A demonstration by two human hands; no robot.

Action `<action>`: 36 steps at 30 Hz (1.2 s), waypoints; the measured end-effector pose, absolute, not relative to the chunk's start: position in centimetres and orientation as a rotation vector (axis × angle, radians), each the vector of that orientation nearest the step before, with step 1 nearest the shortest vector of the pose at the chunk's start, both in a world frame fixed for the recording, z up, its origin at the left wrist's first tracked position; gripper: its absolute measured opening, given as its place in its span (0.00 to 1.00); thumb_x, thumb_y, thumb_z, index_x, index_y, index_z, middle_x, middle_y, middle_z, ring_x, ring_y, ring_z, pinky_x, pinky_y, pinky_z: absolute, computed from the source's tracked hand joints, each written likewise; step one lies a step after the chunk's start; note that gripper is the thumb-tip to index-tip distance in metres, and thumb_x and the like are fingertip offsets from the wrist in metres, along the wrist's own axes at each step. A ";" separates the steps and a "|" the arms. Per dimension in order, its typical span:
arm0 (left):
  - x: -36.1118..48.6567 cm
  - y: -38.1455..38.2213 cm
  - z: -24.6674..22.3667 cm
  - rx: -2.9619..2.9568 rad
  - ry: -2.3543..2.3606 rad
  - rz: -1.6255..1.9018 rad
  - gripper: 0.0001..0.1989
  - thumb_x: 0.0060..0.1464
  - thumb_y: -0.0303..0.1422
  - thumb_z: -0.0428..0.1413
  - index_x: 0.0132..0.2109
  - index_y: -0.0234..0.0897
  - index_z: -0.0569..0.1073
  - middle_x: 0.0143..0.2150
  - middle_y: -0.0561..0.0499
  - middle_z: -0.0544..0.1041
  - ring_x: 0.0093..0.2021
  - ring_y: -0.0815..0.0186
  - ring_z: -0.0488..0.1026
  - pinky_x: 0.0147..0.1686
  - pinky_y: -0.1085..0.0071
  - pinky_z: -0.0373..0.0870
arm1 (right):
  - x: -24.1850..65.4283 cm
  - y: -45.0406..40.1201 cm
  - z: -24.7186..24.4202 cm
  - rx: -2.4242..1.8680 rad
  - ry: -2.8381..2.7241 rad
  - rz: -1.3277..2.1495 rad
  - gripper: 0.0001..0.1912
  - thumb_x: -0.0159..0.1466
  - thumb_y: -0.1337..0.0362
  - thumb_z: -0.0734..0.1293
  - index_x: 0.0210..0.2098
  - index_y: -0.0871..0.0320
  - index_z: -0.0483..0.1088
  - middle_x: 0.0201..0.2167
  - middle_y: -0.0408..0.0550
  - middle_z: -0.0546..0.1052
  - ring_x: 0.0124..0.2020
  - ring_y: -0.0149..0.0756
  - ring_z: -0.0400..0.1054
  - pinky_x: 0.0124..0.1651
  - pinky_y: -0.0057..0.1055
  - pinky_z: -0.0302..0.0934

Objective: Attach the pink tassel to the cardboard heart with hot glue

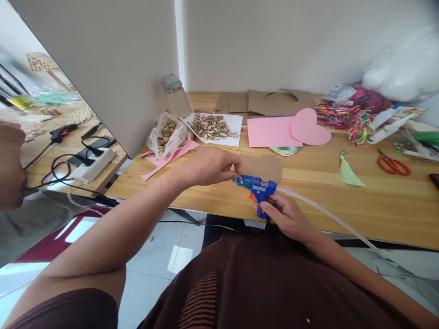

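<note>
My right hand (286, 212) is wrapped round the handle of a blue glue gun (257, 185) with an orange trigger, held above the table's front edge. A long whitish glue stick (329, 214) runs out of the gun's back toward the lower right. At the gun's front, my left hand (219, 165) is closed in a pinch close to the nozzle. A thin, shiny bit shows by its fingertips, too small to make out. Behind the gun lies a piece of brown cardboard (265, 165) with a rounded outline, partly hidden by the gun and hand.
On the wooden table (343, 205) lie a bag of nuts (167, 137), shell pieces (212, 126) on white paper, a pink sheet (270, 132), a pink heart (310, 127), a green tassel (350, 171) and red-handled scissors (393, 164). At left, another person's hand (10, 164) and a power strip (94, 164).
</note>
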State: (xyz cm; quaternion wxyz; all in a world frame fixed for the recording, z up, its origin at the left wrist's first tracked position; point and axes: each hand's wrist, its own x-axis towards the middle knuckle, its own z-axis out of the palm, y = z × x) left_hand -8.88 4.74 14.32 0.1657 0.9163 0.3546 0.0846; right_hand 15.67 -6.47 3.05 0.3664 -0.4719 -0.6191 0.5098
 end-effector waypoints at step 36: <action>-9.5 2.3 14.9 2.399 1.179 0.652 0.01 0.52 0.29 0.61 0.32 0.37 0.77 0.21 0.59 0.67 0.24 0.72 0.64 0.26 0.74 0.58 | 14.4 -6.5 6.8 -1.448 -1.793 0.729 0.15 0.75 0.48 0.56 0.41 0.52 0.64 0.26 0.41 0.66 0.26 0.36 0.59 0.32 0.35 0.55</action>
